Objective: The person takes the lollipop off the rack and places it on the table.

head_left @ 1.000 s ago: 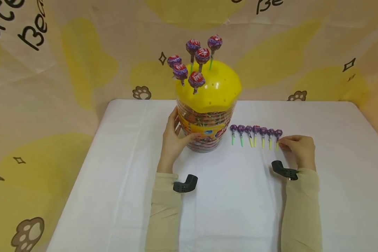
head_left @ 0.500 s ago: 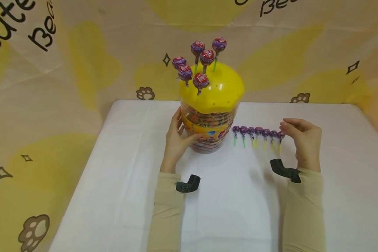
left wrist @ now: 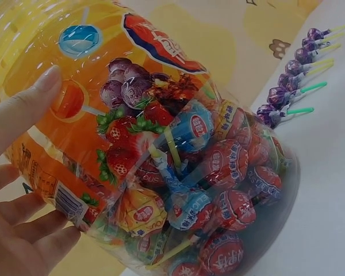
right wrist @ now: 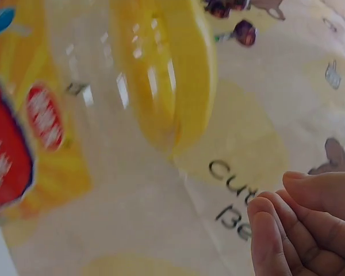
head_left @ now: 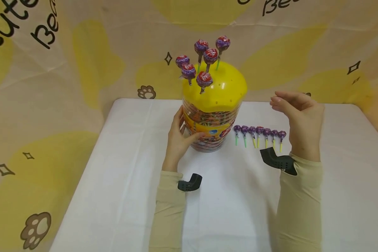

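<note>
A clear plastic candy jar (head_left: 204, 120) with a yellow lid (head_left: 228, 87) stands on the table, filled with wrapped lollipops. My left hand (head_left: 176, 143) holds its left side, thumb across the front label and fingers round the back. Several purple-and-red lollipops (head_left: 204, 79) stick up from holes in the lid's left and back part. To the right of the jar, more lollipops (head_left: 259, 130) lie in a row, sticks toward me. My right hand (head_left: 307, 122) is raised above the row's right end. In the right wrist view, its bent fingers (right wrist: 267, 236) and thumb are apart with nothing between them.
A white cloth covers the table (head_left: 233, 213). Behind it hangs a cream and yellow backdrop (head_left: 271, 59) with paw prints and lettering. Each wrist carries a black camera mount (head_left: 278, 161).
My right hand has left the row's rightmost lollipop and risen up and slightly toward the jar. The row looks the same. My left hand stays on the jar; the head view has shifted slightly.
</note>
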The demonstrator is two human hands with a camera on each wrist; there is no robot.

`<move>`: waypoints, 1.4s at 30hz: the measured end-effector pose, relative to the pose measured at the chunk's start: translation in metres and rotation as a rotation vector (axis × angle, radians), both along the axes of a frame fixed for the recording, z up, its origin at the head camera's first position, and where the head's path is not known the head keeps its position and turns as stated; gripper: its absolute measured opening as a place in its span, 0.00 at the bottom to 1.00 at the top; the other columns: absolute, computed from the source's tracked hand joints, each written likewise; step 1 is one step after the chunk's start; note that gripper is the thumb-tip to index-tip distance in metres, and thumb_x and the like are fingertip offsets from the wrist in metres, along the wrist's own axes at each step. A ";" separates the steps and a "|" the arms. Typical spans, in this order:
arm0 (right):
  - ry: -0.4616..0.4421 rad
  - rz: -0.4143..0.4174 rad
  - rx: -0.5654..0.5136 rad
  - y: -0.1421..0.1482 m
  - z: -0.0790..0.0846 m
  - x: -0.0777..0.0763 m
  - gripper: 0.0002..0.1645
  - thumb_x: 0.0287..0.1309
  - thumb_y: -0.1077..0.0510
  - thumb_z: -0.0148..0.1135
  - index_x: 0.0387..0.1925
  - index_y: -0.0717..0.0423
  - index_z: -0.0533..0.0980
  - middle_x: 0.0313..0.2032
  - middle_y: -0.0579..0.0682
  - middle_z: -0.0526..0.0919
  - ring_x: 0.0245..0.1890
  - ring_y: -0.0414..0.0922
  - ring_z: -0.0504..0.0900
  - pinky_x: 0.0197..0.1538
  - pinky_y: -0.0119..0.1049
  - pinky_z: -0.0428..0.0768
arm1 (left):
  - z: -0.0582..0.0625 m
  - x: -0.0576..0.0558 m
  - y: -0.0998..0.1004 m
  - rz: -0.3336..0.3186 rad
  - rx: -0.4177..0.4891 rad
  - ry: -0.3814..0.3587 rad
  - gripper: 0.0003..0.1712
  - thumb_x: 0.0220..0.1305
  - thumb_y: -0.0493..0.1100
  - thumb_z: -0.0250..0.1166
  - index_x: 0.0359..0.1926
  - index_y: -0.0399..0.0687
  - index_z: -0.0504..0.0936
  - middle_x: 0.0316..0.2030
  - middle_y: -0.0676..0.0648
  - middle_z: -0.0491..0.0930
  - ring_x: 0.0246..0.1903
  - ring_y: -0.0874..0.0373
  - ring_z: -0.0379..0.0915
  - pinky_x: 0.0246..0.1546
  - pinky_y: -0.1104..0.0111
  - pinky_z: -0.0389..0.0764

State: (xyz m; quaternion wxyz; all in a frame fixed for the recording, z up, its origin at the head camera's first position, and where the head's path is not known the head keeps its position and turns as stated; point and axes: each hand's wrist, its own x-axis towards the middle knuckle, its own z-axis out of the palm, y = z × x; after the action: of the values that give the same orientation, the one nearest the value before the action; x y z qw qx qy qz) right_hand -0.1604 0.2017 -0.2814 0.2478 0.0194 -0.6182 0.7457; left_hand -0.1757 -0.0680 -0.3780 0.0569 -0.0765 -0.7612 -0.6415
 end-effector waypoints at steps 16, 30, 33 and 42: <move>0.062 0.121 0.114 -0.063 0.044 -0.025 0.11 0.48 0.65 0.71 0.36 0.66 0.83 0.34 0.55 0.84 0.34 0.49 0.82 0.45 0.32 0.82 | 0.002 -0.001 -0.001 0.007 -0.010 -0.001 0.56 0.48 0.43 0.75 0.73 0.54 0.50 0.71 0.51 0.52 0.68 0.52 0.51 0.67 0.64 0.60; 0.078 0.046 0.304 -0.092 0.052 -0.048 0.13 0.52 0.63 0.69 0.40 0.64 0.83 0.40 0.53 0.85 0.40 0.45 0.82 0.48 0.33 0.81 | 0.000 0.001 0.000 0.006 -0.004 -0.013 0.55 0.50 0.44 0.74 0.73 0.54 0.50 0.70 0.50 0.53 0.68 0.51 0.52 0.67 0.62 0.59; 0.086 0.035 0.326 -0.096 0.053 -0.050 0.13 0.51 0.63 0.69 0.40 0.65 0.83 0.40 0.53 0.85 0.39 0.45 0.82 0.48 0.33 0.81 | -0.001 0.001 0.000 0.007 -0.002 -0.020 0.55 0.50 0.44 0.74 0.73 0.54 0.50 0.70 0.51 0.53 0.68 0.52 0.52 0.67 0.62 0.60; 0.088 0.008 0.365 -0.104 0.056 -0.055 0.10 0.51 0.64 0.70 0.36 0.65 0.82 0.35 0.53 0.84 0.36 0.44 0.81 0.46 0.31 0.81 | 0.000 -0.001 0.000 0.006 -0.002 -0.020 0.56 0.49 0.44 0.75 0.73 0.54 0.51 0.70 0.51 0.53 0.68 0.52 0.52 0.67 0.63 0.60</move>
State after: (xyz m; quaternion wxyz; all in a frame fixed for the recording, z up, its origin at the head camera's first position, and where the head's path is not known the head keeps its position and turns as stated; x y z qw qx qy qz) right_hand -0.2156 0.0982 -0.2250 0.2640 0.0989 -0.7317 0.6206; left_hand -0.1769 -0.0680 -0.3777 0.0512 -0.0679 -0.7625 -0.6414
